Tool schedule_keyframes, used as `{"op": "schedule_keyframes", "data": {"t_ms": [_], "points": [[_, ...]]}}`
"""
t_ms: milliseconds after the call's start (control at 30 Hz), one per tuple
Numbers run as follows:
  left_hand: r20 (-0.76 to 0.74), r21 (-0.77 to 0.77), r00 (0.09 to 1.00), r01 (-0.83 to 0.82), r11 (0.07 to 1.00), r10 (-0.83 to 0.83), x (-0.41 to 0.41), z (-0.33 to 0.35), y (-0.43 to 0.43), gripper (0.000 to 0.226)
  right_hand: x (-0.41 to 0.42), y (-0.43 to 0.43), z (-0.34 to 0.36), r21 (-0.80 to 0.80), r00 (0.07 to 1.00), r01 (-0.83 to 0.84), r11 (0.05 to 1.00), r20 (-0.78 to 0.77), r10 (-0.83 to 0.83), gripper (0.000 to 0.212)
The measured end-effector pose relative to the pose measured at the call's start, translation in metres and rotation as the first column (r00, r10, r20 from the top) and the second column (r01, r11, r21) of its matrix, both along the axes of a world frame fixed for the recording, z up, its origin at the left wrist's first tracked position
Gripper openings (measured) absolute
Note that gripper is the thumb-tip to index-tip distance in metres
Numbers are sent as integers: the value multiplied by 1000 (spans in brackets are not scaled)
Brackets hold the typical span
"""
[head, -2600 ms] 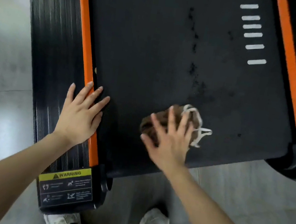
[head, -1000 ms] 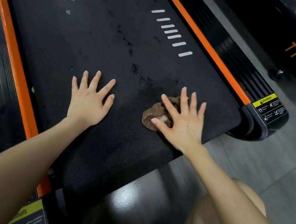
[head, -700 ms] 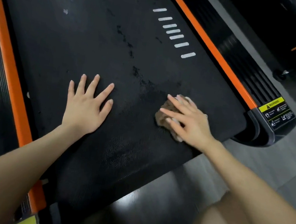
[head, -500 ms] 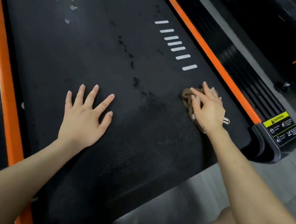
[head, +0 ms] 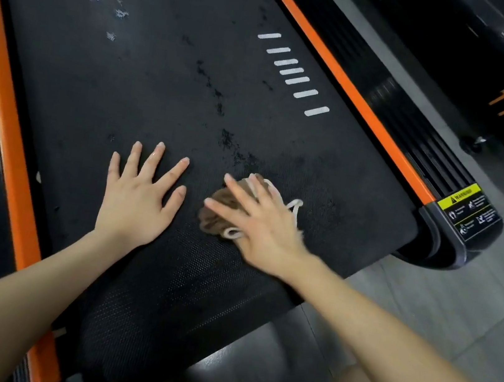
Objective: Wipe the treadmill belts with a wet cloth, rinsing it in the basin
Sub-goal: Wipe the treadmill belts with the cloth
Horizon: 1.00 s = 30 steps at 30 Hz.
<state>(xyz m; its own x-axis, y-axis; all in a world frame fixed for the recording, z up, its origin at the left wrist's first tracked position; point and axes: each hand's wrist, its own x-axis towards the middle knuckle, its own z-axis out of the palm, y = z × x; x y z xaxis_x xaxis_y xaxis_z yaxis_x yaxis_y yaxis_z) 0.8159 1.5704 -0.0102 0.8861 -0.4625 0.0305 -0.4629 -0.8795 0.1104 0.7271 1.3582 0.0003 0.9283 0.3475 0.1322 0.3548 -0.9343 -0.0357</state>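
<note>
The right hand (head: 266, 229) has swept the brown cloth (head: 216, 210) back from beside the orange side rail (head: 343, 73) to just beside the left hand (head: 138, 196). Its straight, spread fingers press the bunched cloth onto the treadmill belt (head: 129, 81). The left hand lies flat on the belt, fingers spread, holding nothing.

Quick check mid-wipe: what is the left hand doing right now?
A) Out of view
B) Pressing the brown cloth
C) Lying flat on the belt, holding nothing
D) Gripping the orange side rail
C: the left hand lies palm-down with fingers spread on the bare treadmill belt, while the right hand is the one pressing the brown cloth.
</note>
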Motion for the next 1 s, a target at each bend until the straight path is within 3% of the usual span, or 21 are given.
{"op": "schedule_keyframes", "data": {"t_ms": [67, 167, 233, 367, 467, 567, 600, 667, 733, 767, 800, 900, 933, 1000], "points": [[11, -5, 1000, 6, 1000, -6, 1, -1, 1, 60, 19, -61, 0, -15, 977, 210, 978, 38, -209, 59], [18, 0, 1000, -12, 1000, 12, 0, -3, -1, 59, 43, -160, 3, -34, 719, 691, 722, -68, -691, 58], [17, 6, 1000, -17, 1000, 17, 1, -2, -3, 59, 50, -168, 3, -24, 625, 775, 631, -118, -772, 50], [-2, 19, 1000, -24, 1000, 24, 1, -1, -3, 59, 27, -88, 7, 42, 797, 604, 796, -48, -602, 44], [-27, 22, 1000, -15, 1000, 16, 0, 0, -3, 61, -25, -3, 3, 86, 946, 320, 943, 26, -324, 46], [-44, 14, 999, -8, 1000, 9, 1, 3, -1, 64, -46, 6, 3, 4, 999, 16, 1000, -36, -16, 57], [-49, 18, 999, -7, 1000, 8, 1, 3, 0, 65, -41, -13, 3, -39, 1000, 24, 999, 8, -24, 56], [-70, 46, 998, -9, 999, 12, 1, 6, 2, 66, -30, -57, 4, -8, 955, 294, 956, 52, -294, 50], [-110, 71, 994, -13, 997, 21, 2, 9, 1, 59, -25, -80, 11, 51, 751, 660, 749, -73, -657, 45], [-147, 58, 989, -9, 998, 18, 3, 13, 1, 55, -26, -76, 13, 73, 668, 744, 664, -120, -735, 43], [-201, 18, 979, -13, 1000, 17, 5, 19, 3, 51, -29, -57, 13, 88, 665, 747, 659, -132, -735, 42], [-286, -138, 958, -31, 990, -10, 10, 44, 21, 45, -44, 51, 7, 131, 896, 443, 887, -17, -444, 48], [-248, -143, 969, -17, 990, -19, 10, 50, 32, 44, -54, 88, 5, 126, 960, 279, 952, 3, -282, 49], [-120, -100, 993, 0, 995, -12, 9, 58, 59, 43, -67, 126, 9, 94, 999, 14, 995, -38, -11, 53]]}}
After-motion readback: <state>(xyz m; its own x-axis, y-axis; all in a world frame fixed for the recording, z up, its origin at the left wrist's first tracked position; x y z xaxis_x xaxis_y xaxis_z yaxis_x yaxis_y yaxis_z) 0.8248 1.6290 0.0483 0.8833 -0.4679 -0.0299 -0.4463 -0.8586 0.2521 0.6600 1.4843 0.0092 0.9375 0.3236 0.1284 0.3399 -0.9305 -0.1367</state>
